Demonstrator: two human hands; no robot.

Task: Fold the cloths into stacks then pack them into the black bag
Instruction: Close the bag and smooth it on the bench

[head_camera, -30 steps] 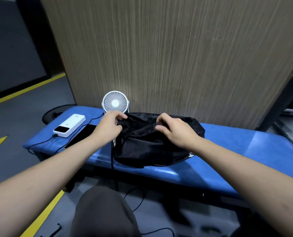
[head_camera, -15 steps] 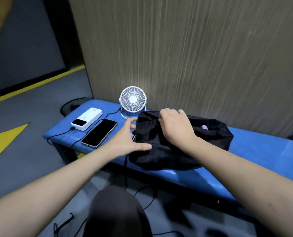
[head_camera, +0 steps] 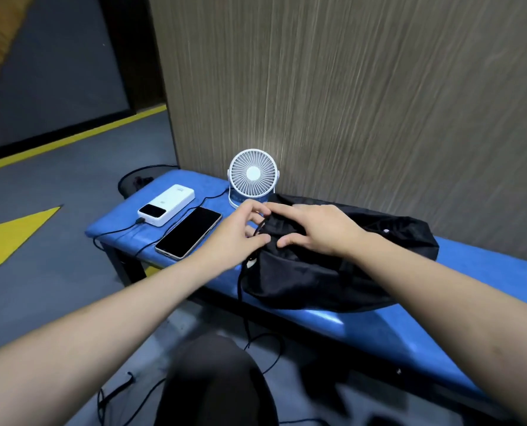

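The black bag (head_camera: 332, 265) lies on its side on the blue table (head_camera: 378, 327), its gathered mouth toward the left end, just in front of the white fan (head_camera: 252, 176). Both forearms reach in from the lower corners and meet at that mouth.

The left hand (head_camera: 234, 238) comes in palm-down with its wrist near the phone (head_camera: 189, 232). Its fingers are curled at the bag's rim and the thumb tip lies against the cloth below them; the grip is narrow and seems to pinch the rim or the cord (head_camera: 243, 290) there, though just which one I cannot tell. The cord hangs from that spot over the table's edge to the floor.

The right hand (head_camera: 314, 229) lies on top of the bag, palm down, fingers stretched left along the gathered rim, the thumb pressed on the cloth nearer the person. Its grip is flat and fairly wide, pressing, not closed round anything.

A white power bank (head_camera: 166, 205) sits beside the phone at the table's left end, a cable plugged into it. No cloths show.
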